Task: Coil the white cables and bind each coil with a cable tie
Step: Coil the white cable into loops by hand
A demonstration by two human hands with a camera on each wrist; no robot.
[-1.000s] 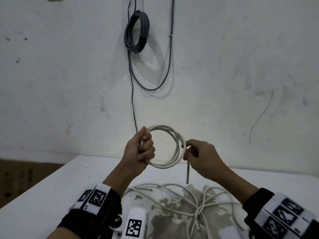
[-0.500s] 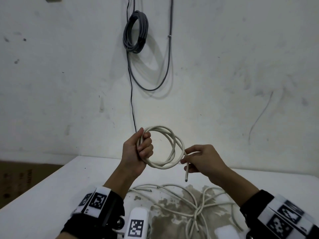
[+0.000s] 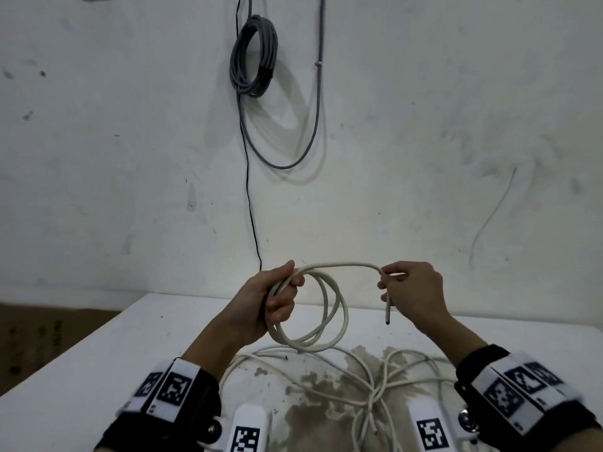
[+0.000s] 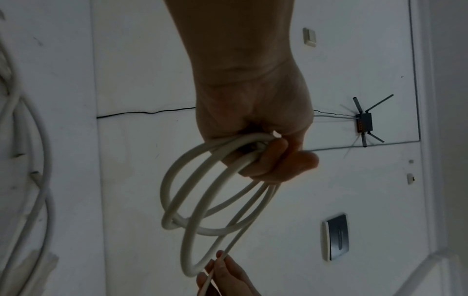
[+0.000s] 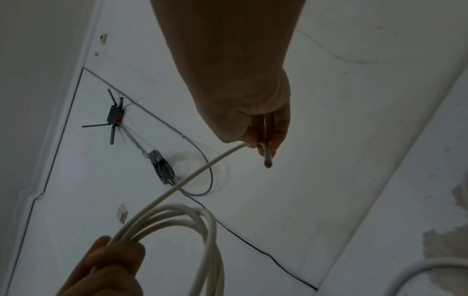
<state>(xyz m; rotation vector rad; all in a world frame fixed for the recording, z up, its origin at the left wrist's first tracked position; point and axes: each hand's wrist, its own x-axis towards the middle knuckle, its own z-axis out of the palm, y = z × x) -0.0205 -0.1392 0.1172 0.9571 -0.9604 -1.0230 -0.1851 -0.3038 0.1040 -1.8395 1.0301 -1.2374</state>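
From the head view, my left hand (image 3: 272,305) is closed around one side of the coil (image 3: 313,308), so that the loops stay together and hang free above the table (image 3: 81,363). I count about three loops, round and springy. My right hand (image 3: 414,288) pinches the last free part of the same white cable near its end (image 3: 387,316), held away to the right, so the tail makes an arch between my hands and the cut tip points down. I think I hold it apart like this to lay the last turn onto the coil. Below, more loose cables (image 3: 375,380) lie crossed on a stained part of the table, not yet coiled. I see no cable tie anywhere.

From the left wrist view, my left hand's fingers (image 4: 276,158) are curled tight over the bundle. The coil (image 4: 177,200) looks smooth and stiff, with a round matte jacket that keeps its curve. My right hand's fingertips (image 4: 222,268) come in at the bottom with the tail.

From the right wrist view, my right hand's thumb and fingers (image 5: 276,138) clamp the cable just behind its end (image 5: 268,161); the picture is dark, so I cannot say what is inside the cut face. The tail runs straight down to the coil (image 5: 202,220) in my left hand (image 5: 106,266).
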